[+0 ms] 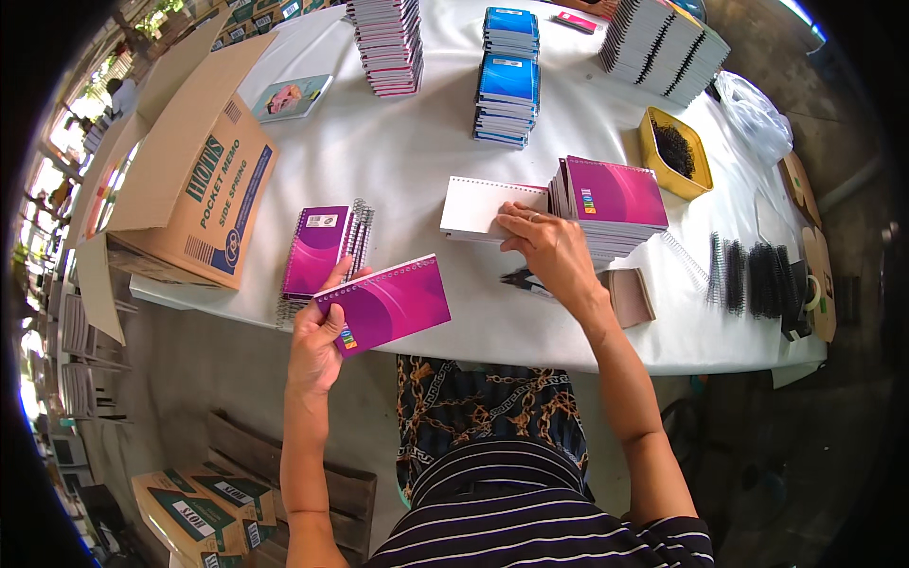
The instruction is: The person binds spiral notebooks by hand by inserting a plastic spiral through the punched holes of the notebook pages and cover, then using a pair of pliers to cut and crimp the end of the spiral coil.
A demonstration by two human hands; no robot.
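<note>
My left hand (pixel 320 343) is closed on a purple notebook (pixel 393 308), thumb on its cover, with a row of punched holes along the top edge. The notebook is held tilted above the table's front edge. Beneath and behind it lies a small pile of purple spiral notebooks (pixel 315 251). My right hand (pixel 544 241) is closed on a white punched pad (pixel 469 208), fingers on its top sheet and thumb by the near edge. Just right of that pad stands a stack of purple notebooks (pixel 620 194). Dark-handled pliers (pixel 523 280) lie partly hidden under my right wrist.
Blue notebooks (pixel 508 80) and taller stacks stand at the back. An open carton (pixel 204 194) occupies the left. On the right are a yellow tub (pixel 696 156) of black coils, loose spiral wires (pixel 757 279), a small open box (pixel 630 298) and a plastic bag (pixel 755 114).
</note>
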